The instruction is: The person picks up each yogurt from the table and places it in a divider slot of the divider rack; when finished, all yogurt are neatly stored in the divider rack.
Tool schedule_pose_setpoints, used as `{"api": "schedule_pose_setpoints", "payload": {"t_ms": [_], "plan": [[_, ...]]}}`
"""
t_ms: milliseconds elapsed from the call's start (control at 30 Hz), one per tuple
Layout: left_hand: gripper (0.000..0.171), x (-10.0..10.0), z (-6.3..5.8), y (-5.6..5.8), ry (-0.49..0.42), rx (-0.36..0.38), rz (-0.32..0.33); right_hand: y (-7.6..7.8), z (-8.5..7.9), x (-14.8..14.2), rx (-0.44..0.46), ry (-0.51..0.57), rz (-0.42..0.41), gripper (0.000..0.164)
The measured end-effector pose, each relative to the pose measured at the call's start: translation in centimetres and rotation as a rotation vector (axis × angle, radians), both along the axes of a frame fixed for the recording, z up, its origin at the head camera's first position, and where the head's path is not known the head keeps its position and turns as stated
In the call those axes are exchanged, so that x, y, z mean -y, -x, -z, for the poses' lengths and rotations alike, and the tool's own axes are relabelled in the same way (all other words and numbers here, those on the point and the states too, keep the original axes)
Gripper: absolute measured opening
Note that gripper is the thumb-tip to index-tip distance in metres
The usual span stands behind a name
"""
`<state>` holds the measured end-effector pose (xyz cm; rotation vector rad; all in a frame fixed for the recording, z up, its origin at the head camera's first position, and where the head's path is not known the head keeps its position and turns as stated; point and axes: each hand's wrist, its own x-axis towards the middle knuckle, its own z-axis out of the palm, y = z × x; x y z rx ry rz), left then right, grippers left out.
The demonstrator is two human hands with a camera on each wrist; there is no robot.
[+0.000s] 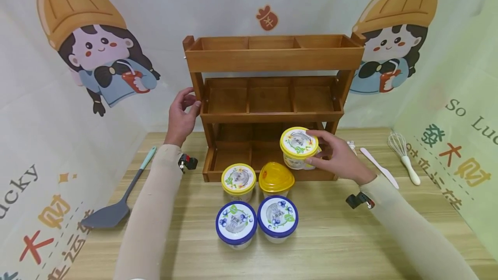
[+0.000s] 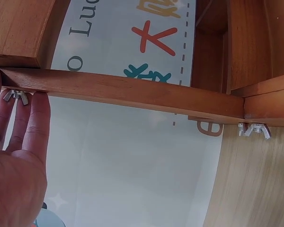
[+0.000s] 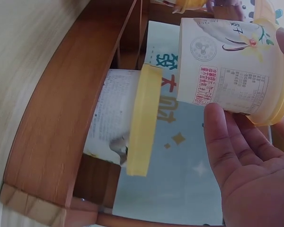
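Note:
My right hand (image 1: 337, 152) grips a white cup with a yellow lid (image 1: 298, 141) in front of the shelf's bottom tier, at its right. In the right wrist view, fingers and thumb hold this printed cup (image 3: 222, 66), and another yellow-lidded cup (image 3: 116, 113) sits in the tier behind it. My left hand (image 1: 183, 113) holds the left post of the brown wooden shelf (image 1: 272, 60). Seen from the left wrist, fingers (image 2: 37, 123) lie against the post (image 2: 132, 92) by a wing nut, the thumb on its other side.
Before the shelf stand a yellow-lidded cup (image 1: 238, 178), a cup with a yellow rounded-triangular lid (image 1: 276, 177) and two blue-lidded cups (image 1: 236, 224). A grey spatula (image 1: 110, 214) lies at left. A pink spreader (image 1: 379, 167) and a whisk (image 1: 404, 159) lie at right.

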<state>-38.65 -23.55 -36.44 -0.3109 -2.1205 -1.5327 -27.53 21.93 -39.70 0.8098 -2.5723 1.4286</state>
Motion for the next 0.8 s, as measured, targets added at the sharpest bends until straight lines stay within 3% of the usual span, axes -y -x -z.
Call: {"api": "schedule_pose_setpoints", "payload": {"t_ms": [300,800], "plan": [[0.042,0.3,0.1,0.0,-0.003,-0.007,-0.005,1.7,0.6,1.8,0.032,0.007,-0.005,0.071],[0.043,0.1,0.2,0.1,0.001,0.006,0.003,2.8,1.3,5.1,0.103,-0.029,-0.045,0.075]]}}
